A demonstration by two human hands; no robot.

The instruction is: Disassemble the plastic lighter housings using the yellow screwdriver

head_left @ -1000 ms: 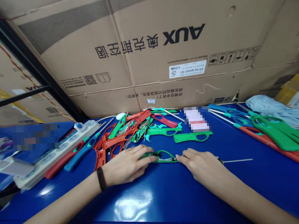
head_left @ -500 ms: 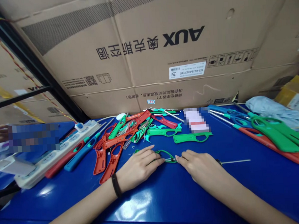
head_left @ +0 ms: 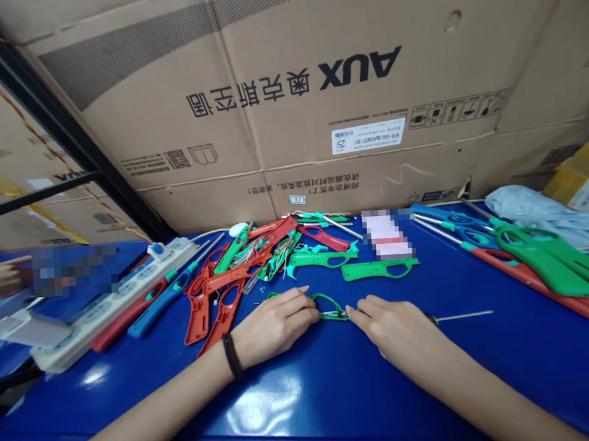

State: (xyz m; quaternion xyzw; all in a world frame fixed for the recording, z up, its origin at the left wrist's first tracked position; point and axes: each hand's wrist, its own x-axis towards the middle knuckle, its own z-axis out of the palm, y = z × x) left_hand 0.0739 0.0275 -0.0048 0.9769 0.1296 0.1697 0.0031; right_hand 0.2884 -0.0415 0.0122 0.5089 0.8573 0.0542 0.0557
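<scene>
A green lighter shell [head_left: 329, 301] with a looped finger guard lies between my hands, with thin white wires and a small dark part in it. My left hand [head_left: 283, 319], a dark band at its wrist, is closed over the shell's left part and hides most of it. With fingertips pinched, my right hand [head_left: 388, 321] grips the shell's right end; what small piece is under them I cannot make out. A screwdriver [head_left: 462, 315] lies beside my right wrist, its handle mostly hidden. Just beyond is another green half-shell [head_left: 380, 270].
Red shell halves [head_left: 223, 315] and small parts are heaped behind my left hand. A white power strip [head_left: 115, 305] stands left, with whole lighters [head_left: 155, 305] beside it. More lighters [head_left: 541, 258] lie right. A large carton [head_left: 279, 135] walls the back. Another person's hand [head_left: 3, 277] is far left.
My left hand's fingers have shifted slightly on the green shell, baring a little more of its loop. My right hand stays in place. The other person's hand at far left has moved.
</scene>
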